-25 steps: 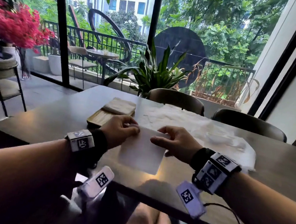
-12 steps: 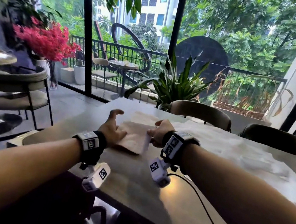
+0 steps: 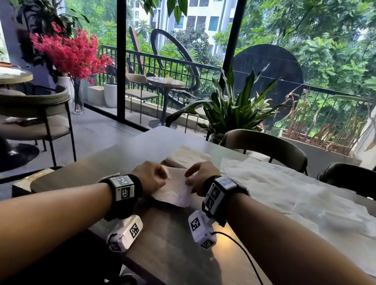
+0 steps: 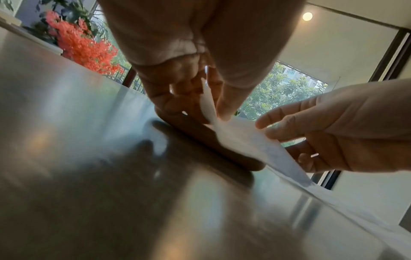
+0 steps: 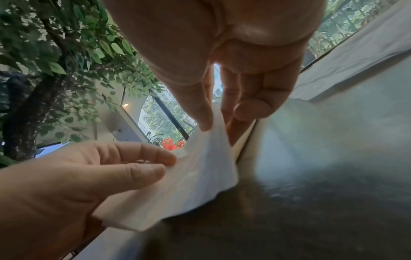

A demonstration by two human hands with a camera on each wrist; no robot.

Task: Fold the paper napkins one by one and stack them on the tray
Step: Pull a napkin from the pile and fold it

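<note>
A folded white napkin (image 3: 175, 190) is held just above the table between both hands. My left hand (image 3: 152, 176) pinches its left edge between thumb and fingers (image 4: 224, 105). My right hand (image 3: 199, 175) pinches the right edge with thumb and fingertips (image 5: 200, 114). Just beyond the hands lies the wooden tray (image 3: 167, 162), whose near edge (image 4: 211, 149) shows in the left wrist view, with a stack of folded napkins (image 3: 189, 156) on it. The held napkin (image 5: 200, 176) hangs slack and tilted at the tray's near side.
A spread of unfolded white napkins (image 3: 295, 200) covers the right part of the grey table (image 3: 188, 264). Two chairs (image 3: 264, 146) stand at the far side, with a plant (image 3: 233, 110) behind. The table's left edge is close to my left arm.
The hands carried the folded napkin from the table in front of me leftward and away to the tray. My left hand, open half a second ago, now pinches the napkin again.
</note>
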